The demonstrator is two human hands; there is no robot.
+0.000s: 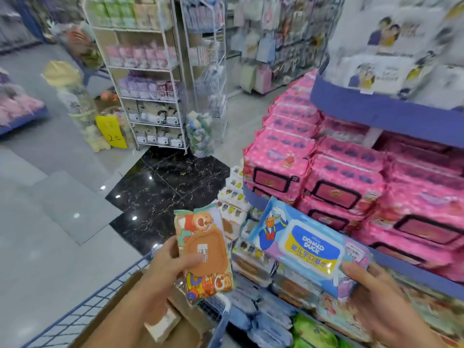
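Note:
My left hand [165,270] grips a wet-wipe pack with cartoon bears and a brown flap lid [204,252], held upright above the cart. My right hand [376,287] holds one end of a blue Donald Duck wipe pack [303,244], tilted in front of the shelves. The thumb of each hand lies on the front of its pack. Both packs are in the air, apart from each other.
A blue wire shopping cart [82,315] with cardboard boxes [185,320] sits below my left hand. Shelves on the right carry stacked pink wipe packs [344,187] and mixed packs lower down [266,320]. White wire racks [150,96] stand across the grey and black floor [163,189].

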